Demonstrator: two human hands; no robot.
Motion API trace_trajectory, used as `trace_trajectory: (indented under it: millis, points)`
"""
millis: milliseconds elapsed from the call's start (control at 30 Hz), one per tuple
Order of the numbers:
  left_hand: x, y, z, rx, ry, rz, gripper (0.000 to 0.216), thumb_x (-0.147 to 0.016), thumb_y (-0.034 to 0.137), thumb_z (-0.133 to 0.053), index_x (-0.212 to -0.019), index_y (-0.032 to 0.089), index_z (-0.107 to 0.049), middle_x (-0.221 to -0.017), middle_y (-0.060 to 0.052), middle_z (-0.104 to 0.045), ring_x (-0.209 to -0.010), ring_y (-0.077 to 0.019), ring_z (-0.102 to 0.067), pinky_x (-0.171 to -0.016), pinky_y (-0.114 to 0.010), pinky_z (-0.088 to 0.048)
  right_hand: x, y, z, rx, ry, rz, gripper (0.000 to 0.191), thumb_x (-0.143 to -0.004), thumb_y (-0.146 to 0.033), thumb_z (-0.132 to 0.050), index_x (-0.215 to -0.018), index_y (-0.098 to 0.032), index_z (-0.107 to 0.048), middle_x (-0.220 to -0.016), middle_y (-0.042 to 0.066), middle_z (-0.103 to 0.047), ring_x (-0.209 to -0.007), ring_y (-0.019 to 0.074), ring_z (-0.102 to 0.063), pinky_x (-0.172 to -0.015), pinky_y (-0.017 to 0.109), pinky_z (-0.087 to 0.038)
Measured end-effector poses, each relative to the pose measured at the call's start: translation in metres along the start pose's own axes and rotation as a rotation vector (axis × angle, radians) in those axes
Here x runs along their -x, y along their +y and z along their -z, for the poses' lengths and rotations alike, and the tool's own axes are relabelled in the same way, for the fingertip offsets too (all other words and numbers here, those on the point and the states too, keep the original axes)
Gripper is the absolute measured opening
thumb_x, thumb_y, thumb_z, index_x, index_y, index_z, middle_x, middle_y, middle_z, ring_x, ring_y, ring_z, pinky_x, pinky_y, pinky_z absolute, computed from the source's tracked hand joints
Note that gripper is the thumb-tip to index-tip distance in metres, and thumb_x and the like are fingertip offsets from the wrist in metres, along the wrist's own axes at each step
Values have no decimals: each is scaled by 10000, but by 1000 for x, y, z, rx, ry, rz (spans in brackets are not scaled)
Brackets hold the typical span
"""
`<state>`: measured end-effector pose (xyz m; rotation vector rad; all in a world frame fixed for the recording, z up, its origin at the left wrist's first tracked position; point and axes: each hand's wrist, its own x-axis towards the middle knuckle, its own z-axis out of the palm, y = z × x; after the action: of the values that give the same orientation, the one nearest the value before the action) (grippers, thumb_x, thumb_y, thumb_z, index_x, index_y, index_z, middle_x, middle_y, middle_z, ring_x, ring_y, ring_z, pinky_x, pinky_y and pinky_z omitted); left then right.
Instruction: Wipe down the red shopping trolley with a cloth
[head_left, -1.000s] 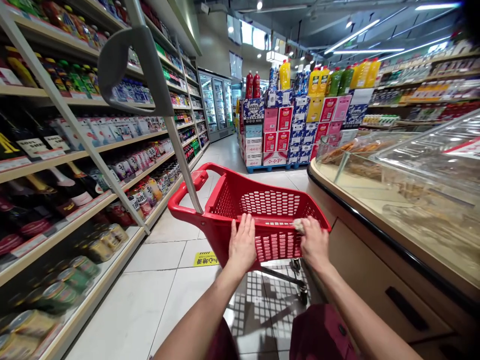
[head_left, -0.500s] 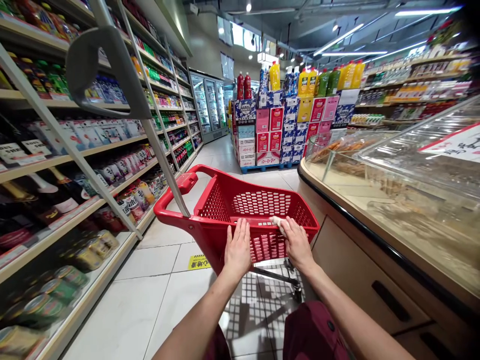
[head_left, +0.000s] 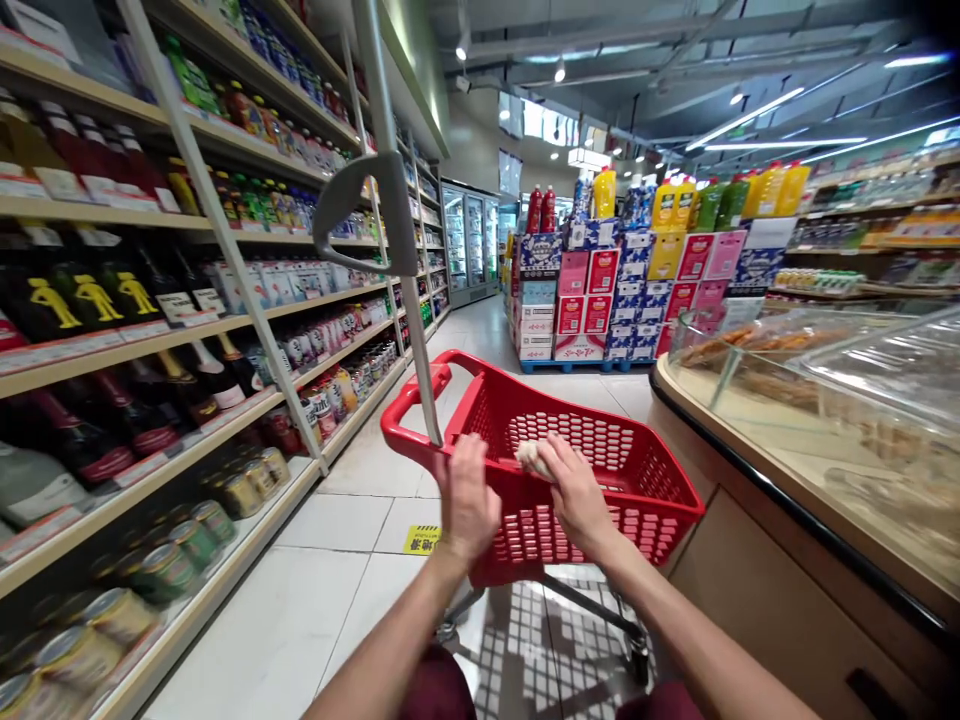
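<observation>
The left hand (head_left: 466,497) lies over the near rim of the red shopping cart (head_left: 600,470), palm down with the fingers curled loosely on the plastic edge, holding nothing else. The right hand (head_left: 574,490) rests on the same rim just beside it, its fingers pinched narrow on a small pale crumpled wad (head_left: 529,457) pressed against the rim. Half a second ago both hands lay flatter and more square on the rim; now they sit closer together, and the wad has slid leftward along the edge with the right hand. The cart itself has swung: its basket now angles off to the right, and its red side handle (head_left: 414,398) points further toward the shelves than before. A grey pole with a looped grip (head_left: 367,215) rises from the cart's left corner, and it stands more upright in view than earlier. Under the cart lies the white tiled floor (head_left: 315,600) with a yellow sticker (head_left: 422,539). To the left run shelves (head_left: 150,440) of bottles and cans; to the right curves a glass-topped bench (head_left: 810,420) holding food. Ahead stands a stack of coloured boxes (head_left: 622,290) topped with bottles, seen slightly nearer than before
</observation>
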<state>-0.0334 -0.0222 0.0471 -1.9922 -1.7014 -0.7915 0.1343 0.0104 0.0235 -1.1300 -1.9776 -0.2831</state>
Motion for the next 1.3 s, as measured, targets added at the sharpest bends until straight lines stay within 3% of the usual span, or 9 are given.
trace_trajectory:
  millis: [100,200,267,367,500,733,933,1133,1300]
  points:
    - [-20,-56,27,-93,64,287,617,-708,114,-389,-1318,72,-304,-1386,-153,-341,-1326,-248,-191,-1072,-525,-114,-100,-57,32,-16,199,188,545,-787,-28,-295,-1307,-179,-351,-1392,83,-334,-1323,197,-206,-1046,444,-248]
    - [-33,-95,38,-145,-176,231,621,-640,62,-407,-1260,107,-403,-1362,-129,-391,-1308,-264,-243,-1049,-568,-145,-189,-97,52,15,334,343,554,-820,-31,-284,-1348,-200,-278,-1425,38,-269,-1347,211,-87,-1068,518,-127]
    - [-34,-106,37,-156,-246,162,621,-616,42,-421,-1234,97,-438,-1372,-118,-380,-1311,-260,-235,-1060,-524,-184,-210,-109,43,28,317,493,539,-828,-28,-287,-1341,-194,-295,-1420,29,-286,-1349,214,-63,-1071,537,-76]
    - [-28,-108,34,-127,-249,133,647,-608,28,-429,-1255,56,-413,-1400,-114,-333,-1326,-246,-187,-1065,-409,-253,-174,-107,3,88,118,747,441,-841,-64,-336,-1259,-168,-428,-1367,49,-387,-1334,203,-160,-1093,485,-119]
    - [-23,-107,33,-92,-271,124,688,-615,37,-430,-1298,68,-350,-1416,-91,-308,-1328,-235,-182,-1070,-394,-247,-115,-91,-33,139,-111,895,347,-864,-164,-391,-1192,-185,-501,-1269,37,-507,-1258,184,-341,-1082,425,-236]
    - [-26,-109,33,-137,-269,99,662,-611,55,-440,-1270,96,-388,-1425,-91,-288,-1335,-240,-157,-1079,-474,-173,-179,-95,8,76,103,652,501,-829,-36,-337,-1302,-192,-379,-1402,54,-334,-1343,221,-111,-1082,522,-99]
    - [-28,-109,35,-137,-311,89,636,-640,52,-426,-1273,98,-386,-1428,-88,-280,-1335,-231,-159,-1080,-469,-160,-61,-71,-43,92,-106,703,430,-824,-94,-401,-1244,-159,-463,-1296,95,-476,-1290,225,-286,-1051,446,-268]
    - [-26,-105,36,-161,-317,91,636,-659,65,-422,-1291,107,-363,-1433,-83,-269,-1342,-227,-130,-1080,-478,-145,-37,-81,-70,10,-55,568,380,-859,-111,-368,-1215,-153,-493,-1304,106,-464,-1277,223,-312,-1051,458,-277]
    - [-24,-107,39,-194,-301,68,671,-616,38,-429,-1283,102,-380,-1430,-98,-269,-1336,-234,-156,-1079,-475,-152,42,-70,-101,-44,-314,625,281,-856,-120,-403,-1021,-180,-623,-1039,67,-649,-1064,153,-544,-947,349,-429]
